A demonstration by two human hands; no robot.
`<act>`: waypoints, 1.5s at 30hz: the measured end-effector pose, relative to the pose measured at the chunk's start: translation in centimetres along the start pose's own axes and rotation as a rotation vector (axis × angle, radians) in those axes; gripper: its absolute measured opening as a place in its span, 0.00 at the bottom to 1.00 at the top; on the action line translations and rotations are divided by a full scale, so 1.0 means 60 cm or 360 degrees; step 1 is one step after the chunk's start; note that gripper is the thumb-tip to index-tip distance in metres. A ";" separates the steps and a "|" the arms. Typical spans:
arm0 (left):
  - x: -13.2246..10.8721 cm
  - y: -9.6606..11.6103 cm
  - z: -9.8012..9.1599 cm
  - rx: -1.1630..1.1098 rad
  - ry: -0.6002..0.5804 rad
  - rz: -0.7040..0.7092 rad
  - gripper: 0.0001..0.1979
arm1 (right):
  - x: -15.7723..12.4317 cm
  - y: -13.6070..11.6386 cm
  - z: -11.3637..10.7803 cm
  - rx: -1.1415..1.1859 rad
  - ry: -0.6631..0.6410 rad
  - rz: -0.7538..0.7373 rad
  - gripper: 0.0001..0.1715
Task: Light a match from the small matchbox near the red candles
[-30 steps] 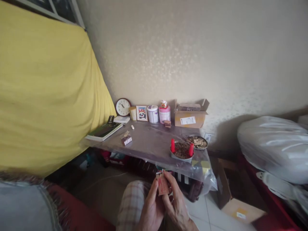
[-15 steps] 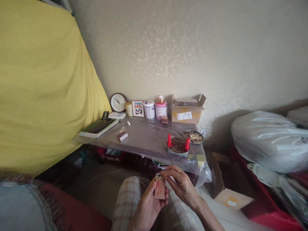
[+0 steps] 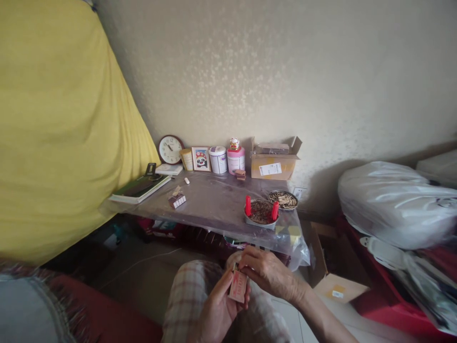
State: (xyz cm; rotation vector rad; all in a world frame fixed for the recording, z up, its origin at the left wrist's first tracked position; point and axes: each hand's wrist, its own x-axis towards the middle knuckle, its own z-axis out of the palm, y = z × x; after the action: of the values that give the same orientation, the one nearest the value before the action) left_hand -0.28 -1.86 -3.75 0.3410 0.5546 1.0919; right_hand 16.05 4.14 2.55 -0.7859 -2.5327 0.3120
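Observation:
Over my lap, my left hand holds a small matchbox with red print on its face, tilted slightly. Its upper end is slid open, and a bit of the inside shows dark beside my fingers. My right hand is closed at that open end, thumb and fingertips pressed together there. What they pinch, if anything, is hidden. Beyond my hands, on the table, stands a round tin of dark grainy stuff with two red candles at its sides. Behind it, a round dish holds many matchsticks.
The low table has a plastic cover. On it lie a purple-and-white pack and a book; a clock, canisters and a cardboard box line the wall. Another open box sits on the floor at right.
My right hand has moved over the matchbox's open end, covering most of the match tips seen before. The matchbox has tilted slightly. The whole view has shifted a little.

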 end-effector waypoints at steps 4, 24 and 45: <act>0.002 -0.002 -0.003 -0.0017 0.0018 -0.0042 0.14 | 0.006 -0.002 -0.004 -0.0135 -0.0107 -0.0068 0.12; 0.002 0.011 0.005 -0.0046 0.0084 -0.0094 0.13 | -0.022 0.036 -0.021 0.1210 0.0216 0.0727 0.15; 0.019 0.033 0.039 -0.0295 0.0153 -0.0061 0.13 | -0.030 0.021 0.064 0.2100 0.0914 0.1129 0.09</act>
State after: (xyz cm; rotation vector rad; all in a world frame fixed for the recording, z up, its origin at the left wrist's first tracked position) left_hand -0.02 0.03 -1.12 0.1161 0.5381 1.1173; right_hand 16.04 3.81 -1.85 -0.9139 -1.0082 1.4899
